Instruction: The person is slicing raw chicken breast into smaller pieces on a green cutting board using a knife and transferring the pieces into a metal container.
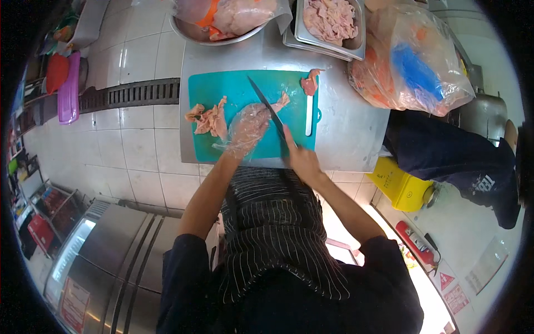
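Observation:
My left hand (248, 129), in a clear plastic glove, presses a piece of raw poultry (282, 101) against the green cutting board (288, 144). The glove hides much of that piece. My right hand (302, 160) grips a long dark-bladed kitchen knife (262, 97). Its blade slants across the poultry just beside the gloved fingers, its tip pointing to the far left. Several pale scraps of skin (212, 119) lie at the board's left. A small piece of dark red meat (309, 85) rests near the right edge, above a narrow white strip (308, 117).
The board lies on a stainless steel table (346, 146). Behind it stand a metal bowl (200, 37) with bagged poultry and a steel pan (361, 50) of cut pieces. A large plastic bag (417, 71) sits at right, beside a person's dark sleeve (442, 158) and a yellow bin (400, 188).

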`<state>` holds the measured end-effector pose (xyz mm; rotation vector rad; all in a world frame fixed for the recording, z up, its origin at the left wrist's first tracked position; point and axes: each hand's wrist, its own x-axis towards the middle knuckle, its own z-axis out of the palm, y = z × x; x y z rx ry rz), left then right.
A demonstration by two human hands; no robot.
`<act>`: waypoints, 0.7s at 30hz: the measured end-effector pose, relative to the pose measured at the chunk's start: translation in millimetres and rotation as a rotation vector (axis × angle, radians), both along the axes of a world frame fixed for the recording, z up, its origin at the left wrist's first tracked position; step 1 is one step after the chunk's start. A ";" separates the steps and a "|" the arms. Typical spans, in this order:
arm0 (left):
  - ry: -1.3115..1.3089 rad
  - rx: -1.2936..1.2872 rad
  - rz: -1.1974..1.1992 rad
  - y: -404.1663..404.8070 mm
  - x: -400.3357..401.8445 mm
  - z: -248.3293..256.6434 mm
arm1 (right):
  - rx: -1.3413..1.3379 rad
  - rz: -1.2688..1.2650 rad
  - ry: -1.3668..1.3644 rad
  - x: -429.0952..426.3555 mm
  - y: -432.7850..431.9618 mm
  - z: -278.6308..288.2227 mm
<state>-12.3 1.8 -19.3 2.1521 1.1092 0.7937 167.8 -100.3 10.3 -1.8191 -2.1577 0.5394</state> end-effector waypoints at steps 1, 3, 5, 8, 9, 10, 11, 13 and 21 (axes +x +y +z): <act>0.000 -0.006 0.007 -3.3 0.4 -1.0 | -0.014 -0.009 -0.008 -3.3 6.9 0.6; -0.022 -0.026 0.022 -3.0 2.3 -3.6 | -0.402 0.037 -0.054 -19.4 65.7 8.7; -0.043 -0.043 0.042 -7.3 0.3 -3.5 | -0.344 0.059 -0.045 -16.9 47.7 7.7; -0.001 -0.015 0.013 -2.4 -1.6 2.1 | -0.091 0.011 -0.038 0.5 -3.1 -3.2; -0.007 0.000 0.018 -3.0 0.6 2.5 | -0.119 -0.007 0.014 1.1 -4.1 0.6; -0.012 0.015 0.023 -3.5 2.0 3.1 | -0.135 -0.015 0.040 -0.1 1.6 -0.6; -0.013 0.014 0.022 -1.9 2.3 3.0 | -0.148 -0.025 0.065 -1.8 8.5 -2.9; 0.005 0.022 0.027 -2.8 3.3 0.2 | -0.333 -0.002 -0.042 -18.3 56.9 3.7; -0.006 0.033 0.020 -3.3 3.6 -1.7 | -0.280 -0.053 -0.026 -13.0 26.7 5.3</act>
